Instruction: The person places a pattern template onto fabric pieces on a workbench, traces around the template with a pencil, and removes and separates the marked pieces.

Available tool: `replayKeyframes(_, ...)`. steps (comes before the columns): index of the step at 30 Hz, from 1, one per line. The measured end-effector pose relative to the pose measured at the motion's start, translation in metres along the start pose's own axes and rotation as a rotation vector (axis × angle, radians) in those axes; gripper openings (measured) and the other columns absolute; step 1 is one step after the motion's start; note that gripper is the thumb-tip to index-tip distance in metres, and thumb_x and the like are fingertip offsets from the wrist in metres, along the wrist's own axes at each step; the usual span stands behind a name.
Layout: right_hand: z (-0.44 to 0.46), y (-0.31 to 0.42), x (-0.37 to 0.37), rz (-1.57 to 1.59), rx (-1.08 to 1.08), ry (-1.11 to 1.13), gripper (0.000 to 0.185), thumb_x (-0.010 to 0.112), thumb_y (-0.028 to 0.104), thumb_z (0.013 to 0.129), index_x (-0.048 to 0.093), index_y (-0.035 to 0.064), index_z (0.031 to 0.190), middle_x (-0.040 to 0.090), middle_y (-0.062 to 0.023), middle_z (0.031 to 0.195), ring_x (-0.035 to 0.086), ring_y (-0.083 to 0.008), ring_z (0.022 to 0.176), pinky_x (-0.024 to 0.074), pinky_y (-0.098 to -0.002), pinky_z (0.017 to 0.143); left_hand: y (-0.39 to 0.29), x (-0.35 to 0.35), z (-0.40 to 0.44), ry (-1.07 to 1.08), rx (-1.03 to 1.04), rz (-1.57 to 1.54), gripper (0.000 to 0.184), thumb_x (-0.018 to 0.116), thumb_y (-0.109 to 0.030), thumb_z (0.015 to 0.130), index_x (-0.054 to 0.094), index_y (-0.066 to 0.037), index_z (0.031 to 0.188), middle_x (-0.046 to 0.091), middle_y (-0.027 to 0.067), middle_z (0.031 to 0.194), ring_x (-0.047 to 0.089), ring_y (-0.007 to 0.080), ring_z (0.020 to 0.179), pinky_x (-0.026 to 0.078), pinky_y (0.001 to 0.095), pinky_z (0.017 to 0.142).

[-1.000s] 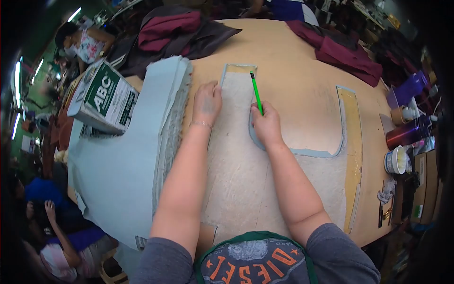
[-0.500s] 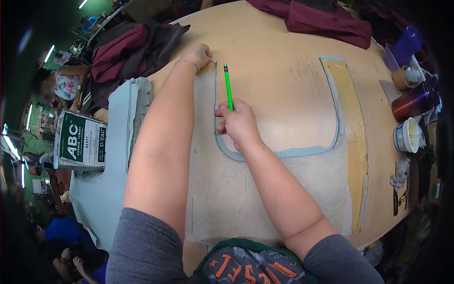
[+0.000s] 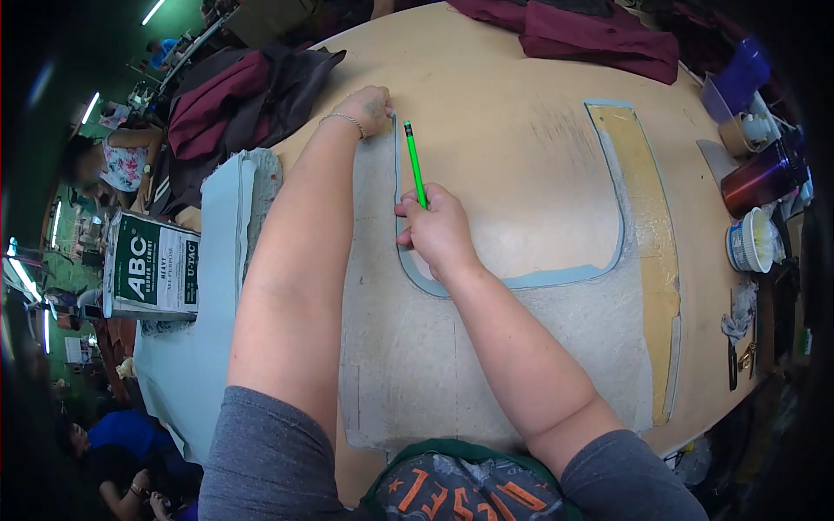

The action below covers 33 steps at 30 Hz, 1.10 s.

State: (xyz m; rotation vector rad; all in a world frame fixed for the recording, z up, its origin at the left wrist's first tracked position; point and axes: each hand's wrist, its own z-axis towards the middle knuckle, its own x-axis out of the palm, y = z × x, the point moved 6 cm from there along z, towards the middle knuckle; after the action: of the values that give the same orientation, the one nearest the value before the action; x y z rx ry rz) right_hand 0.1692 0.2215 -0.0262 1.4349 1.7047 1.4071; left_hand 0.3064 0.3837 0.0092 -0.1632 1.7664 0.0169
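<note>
A grey U-shaped pattern piece [image 3: 504, 347] lies on top of light blue material [image 3: 543, 280], which shows as a narrow border along the inner curve. My right hand [image 3: 437, 227] is closed around a green pencil [image 3: 413, 165], its eraser end pointing away from me. This hand rests over the inner left edge of the U. At the far end of the left strip, my left hand [image 3: 372, 110] is curled closed against the piece's tip; whatever its fingers grip is hidden. Yellowish tape [image 3: 643, 191] runs along the right strip.
A can of rubber cement [image 3: 152, 265] stands on stacked light blue sheets [image 3: 204, 347] at left. Maroon and dark fabric [image 3: 230, 95] lies behind, with more maroon fabric [image 3: 599, 43] at the far edge. A tumbler [image 3: 756, 181], white tub [image 3: 749, 243] and scissors [image 3: 745, 358] line the right side.
My left hand has shifted slightly nearer along the left strip's tip. The pencil and my right hand have moved a little toward me.
</note>
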Motion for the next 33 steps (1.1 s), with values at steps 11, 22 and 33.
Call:
replayKeyframes(11, 0.001, 0.002, -0.002, 0.008, 0.01, 0.004, 0.014, 0.047, 0.01, 0.086, 0.051, -0.0019, 0.092, 0.059, -0.0132, 0.086, 0.053, -0.0154, 0.051, 0.0448, -0.0279, 0.048, 0.013, 0.01, -0.051, -0.599, 0.011, -0.155, 0.011, 0.056, -0.014, 0.079, 0.06, -0.009, 0.088, 0.057, 0.0125, 0.093, 0.052, 0.0323, 0.094, 0.043, 0.0419, 0.079)
replayKeyframes(22, -0.005, 0.003, -0.004, 0.087, -0.1, -0.048, 0.015, 0.05, 0.016, 0.087, 0.052, 0.0014, 0.089, 0.058, -0.0092, 0.08, 0.047, -0.0096, 0.049, 0.0383, -0.0226, 0.043, -0.029, 0.053, -0.261, -0.628, -0.543, -0.462, 0.04, 0.062, -0.024, 0.076, 0.054, -0.006, 0.111, 0.046, 0.0166, 0.114, 0.043, 0.0346, 0.109, 0.04, 0.0474, 0.086)
replayKeyframes(33, -0.005, 0.005, 0.003, -0.017, -0.123, -0.022, 0.011, 0.053, 0.012, 0.085, 0.052, 0.0015, 0.088, 0.057, -0.0073, 0.077, 0.047, -0.0092, 0.049, 0.0396, -0.0239, 0.046, 0.024, 0.059, -0.238, -0.588, -0.716, -0.78, 0.033, 0.065, -0.024, 0.071, 0.057, -0.01, 0.1, 0.055, 0.0083, 0.098, 0.053, 0.0235, 0.095, 0.042, 0.0379, 0.08)
